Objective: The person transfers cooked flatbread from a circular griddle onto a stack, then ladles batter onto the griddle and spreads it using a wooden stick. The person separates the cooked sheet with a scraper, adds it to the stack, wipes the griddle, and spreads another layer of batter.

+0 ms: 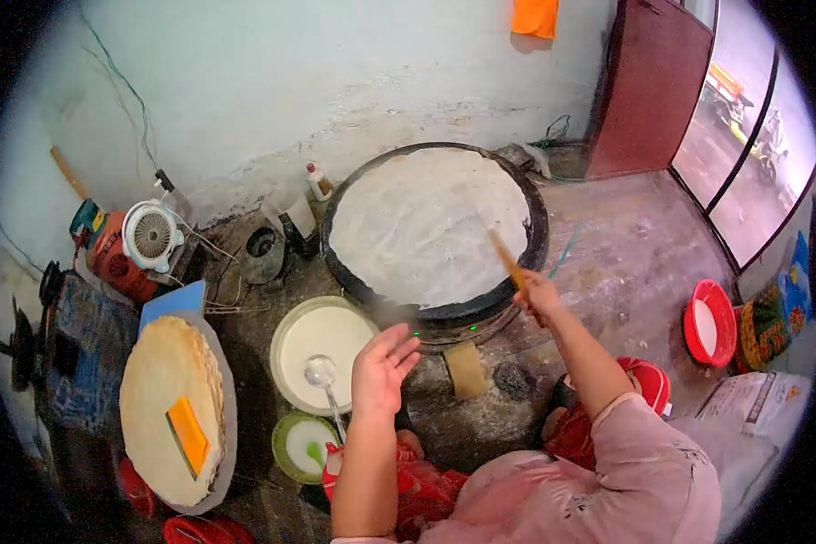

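My right hand point(539, 297) grips a wooden spreader point(507, 257) by its lower end, over the right front of a large round black griddle point(539, 216). A thin pale sheet of batter point(426, 222) covers most of the griddle's top. Palm up and fingers stretched, my left hand point(381, 370) is raised in front of the griddle and holds nothing. Beside it, a ladle point(320, 372) rests in a wide bowl of creamy batter point(286, 317). Below that, a green bowl point(281, 458) contains white liquid and a green utensil.
At the left lies a tall stack of round flatbreads point(172, 363) with an orange piece point(190, 435) on top. A small fan point(152, 234) and a bottle point(318, 181) stand behind. Brown pad point(465, 370) lies before the griddle; a red basin point(705, 349) sits right.
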A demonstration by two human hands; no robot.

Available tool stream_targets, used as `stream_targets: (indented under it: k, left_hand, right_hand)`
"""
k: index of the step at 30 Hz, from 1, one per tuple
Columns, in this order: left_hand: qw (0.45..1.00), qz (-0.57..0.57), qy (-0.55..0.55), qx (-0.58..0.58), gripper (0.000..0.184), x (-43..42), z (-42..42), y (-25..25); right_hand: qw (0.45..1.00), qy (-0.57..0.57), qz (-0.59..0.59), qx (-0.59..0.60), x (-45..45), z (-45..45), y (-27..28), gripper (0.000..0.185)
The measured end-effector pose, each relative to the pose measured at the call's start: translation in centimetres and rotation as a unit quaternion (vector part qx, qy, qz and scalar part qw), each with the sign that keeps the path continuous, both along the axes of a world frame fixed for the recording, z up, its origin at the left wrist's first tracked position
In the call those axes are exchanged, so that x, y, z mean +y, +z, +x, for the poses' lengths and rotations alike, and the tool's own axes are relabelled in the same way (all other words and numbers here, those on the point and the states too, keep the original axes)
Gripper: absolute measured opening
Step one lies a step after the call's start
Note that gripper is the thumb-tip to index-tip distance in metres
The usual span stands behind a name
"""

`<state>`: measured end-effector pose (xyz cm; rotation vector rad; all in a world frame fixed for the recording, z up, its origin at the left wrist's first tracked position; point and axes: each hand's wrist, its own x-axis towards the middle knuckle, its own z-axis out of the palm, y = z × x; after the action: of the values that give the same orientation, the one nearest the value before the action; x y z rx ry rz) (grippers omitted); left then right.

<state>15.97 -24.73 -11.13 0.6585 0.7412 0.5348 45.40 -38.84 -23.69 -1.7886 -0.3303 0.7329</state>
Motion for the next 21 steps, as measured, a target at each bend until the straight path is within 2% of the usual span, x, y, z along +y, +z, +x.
stream_targets:
  k: [1, 3, 4, 6, 9, 10, 11, 12, 13, 14, 17, 19, 21]
  left_hand:
    - [1.0, 0.004, 0.003, 0.002, 0.03, -0.1, 0.0, 0.1]
    - [1.0, 0.009, 0.004, 0.004, 0.03, 0.0, 0.0, 0.1]
    - [1.0, 0.009, 0.003, 0.0, 0.03, 0.1, 0.0, -0.1]
    - [1.0, 0.008, 0.0, -0.005, 0.03, 0.2, 0.0, -0.1]
    - [1.0, 0.009, -0.009, -0.006, 0.03, 0.0, 0.2, 0.0]
    - [1.0, 0.011, -0.008, -0.008, 0.03, -0.1, 0.3, 0.0]
    - [1.0, 0.014, -0.006, -0.011, 0.03, -0.2, 0.4, 0.0]
    - [1.0, 0.013, -0.006, -0.01, 0.03, -0.3, 0.5, -0.1]
    - [1.0, 0.013, -0.008, -0.009, 0.03, -0.5, 0.6, -0.1]
    - [1.0, 0.011, -0.009, -0.004, 0.03, -0.5, 0.7, -0.1]
    - [0.999, 0.02, -0.024, -0.012, 0.033, -0.5, 0.6, -0.9]
    - [1.0, 0.019, -0.016, -0.004, 0.032, -0.6, 0.8, -0.8]
    - [1.0, 0.015, -0.016, -0.004, 0.03, -0.6, 0.8, -0.7]
  right_hand:
    - [0.995, -0.101, 0.025, 0.004, -0.1, 1.0, -0.5, 0.034]
    - [0.987, -0.131, 0.068, 0.061, -1.5, 1.7, 0.4, 0.035]
    - [0.987, -0.133, 0.068, 0.061, -1.9, 1.4, 0.6, 0.035]
    - [0.998, -0.051, 0.045, 0.012, -3.1, 0.5, 0.5, 0.036]
    - [0.997, -0.073, 0.008, 0.038, -4.1, -1.4, 0.4, 0.035]
    - [0.998, -0.054, -0.028, -0.01, -4.5, -1.0, -1.0, 0.034]
    - [0.998, -0.057, -0.028, -0.009, -4.5, -0.9, -2.1, 0.034]
    - [0.971, -0.02, -0.068, -0.229, -4.4, -0.9, -3.1, 0.033]
    - [0.894, 0.019, -0.105, -0.436, -4.0, -2.0, -1.5, 0.032]
    - [0.888, 0.054, -0.267, -0.371, -3.4, -2.5, 0.4, 0.03]
    - [0.865, 0.084, -0.32, -0.377, -2.3, -2.6, -0.5, 0.038]
    - [0.868, 0.076, -0.278, -0.405, -2.8, -3.4, -0.7, 0.036]
    - [0.934, 0.038, -0.138, -0.329, -3.7, -4.7, -0.3, 0.03]
